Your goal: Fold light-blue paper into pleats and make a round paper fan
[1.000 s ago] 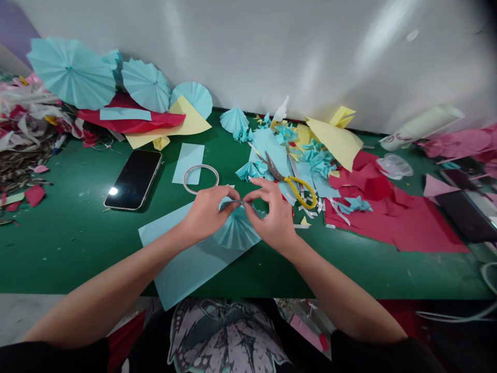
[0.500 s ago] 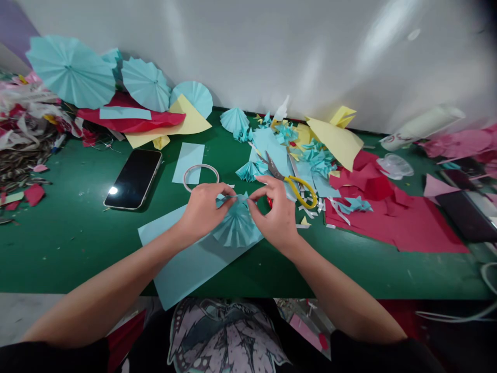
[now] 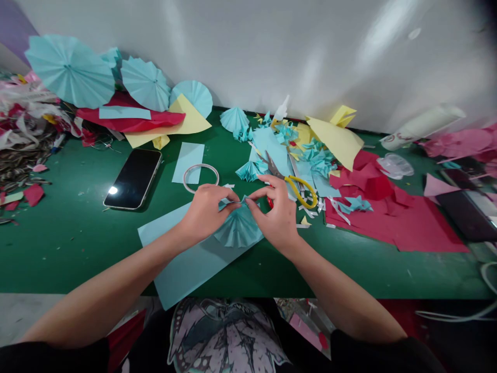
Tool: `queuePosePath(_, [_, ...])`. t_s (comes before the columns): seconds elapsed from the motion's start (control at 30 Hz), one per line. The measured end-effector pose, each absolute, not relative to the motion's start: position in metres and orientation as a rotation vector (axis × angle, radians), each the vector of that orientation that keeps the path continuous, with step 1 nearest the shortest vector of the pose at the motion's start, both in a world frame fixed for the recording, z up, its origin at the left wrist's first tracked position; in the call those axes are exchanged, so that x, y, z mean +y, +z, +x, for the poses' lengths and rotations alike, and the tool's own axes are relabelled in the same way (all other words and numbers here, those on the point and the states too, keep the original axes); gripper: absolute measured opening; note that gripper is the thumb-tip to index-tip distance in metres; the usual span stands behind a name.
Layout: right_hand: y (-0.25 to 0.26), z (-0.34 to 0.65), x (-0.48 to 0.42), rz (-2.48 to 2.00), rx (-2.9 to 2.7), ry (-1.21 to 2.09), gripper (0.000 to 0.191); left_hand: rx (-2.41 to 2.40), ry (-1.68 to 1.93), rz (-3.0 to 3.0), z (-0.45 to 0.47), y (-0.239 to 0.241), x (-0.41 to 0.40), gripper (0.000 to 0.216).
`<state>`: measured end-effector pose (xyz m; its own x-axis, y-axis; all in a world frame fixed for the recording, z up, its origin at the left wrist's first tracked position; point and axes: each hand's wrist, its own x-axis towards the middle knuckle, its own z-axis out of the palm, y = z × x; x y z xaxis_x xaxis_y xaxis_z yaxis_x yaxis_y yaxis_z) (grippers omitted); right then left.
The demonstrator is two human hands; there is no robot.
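Observation:
Between my hands is a pleated light-blue paper fan [image 3: 238,231], its folds spreading toward me. My left hand [image 3: 209,210] pinches its far edge with thumb and forefinger. My right hand [image 3: 274,215] pinches the same edge just to the right, other fingers raised. Under the fan lies a slanted light-blue paper sheet [image 3: 182,274]. Beyond my left hand rests a roll of narrow tape [image 3: 201,167], partly over a small blue paper rectangle [image 3: 182,163]. Scissors with yellow handles [image 3: 301,191] lie just past my right hand.
A phone [image 3: 134,178] lies on the green table [image 3: 77,248] at left. Blue paper rosettes [image 3: 72,72] lean on the wall. Blue scraps [image 3: 318,160], a glue bottle [image 3: 282,109] and red paper sheets [image 3: 419,223] spread to the right. A dark device [image 3: 466,215] sits far right.
My left fingertips have shifted slightly right along the fan's far edge, closer to my right fingertips. The fan and the things around it stay nearly where they were.

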<state>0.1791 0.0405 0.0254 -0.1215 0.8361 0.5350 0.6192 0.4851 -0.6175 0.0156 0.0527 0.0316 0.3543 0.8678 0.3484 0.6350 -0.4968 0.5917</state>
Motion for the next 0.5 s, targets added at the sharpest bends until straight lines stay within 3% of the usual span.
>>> queuePosePath(0.5, [0.0251, 0.176, 0.0362, -1.123, -1.907, 0.329, 0.043, 1.312, 0.997, 2.247, 0.0155, 0.0297, 0.0518, 0.011])
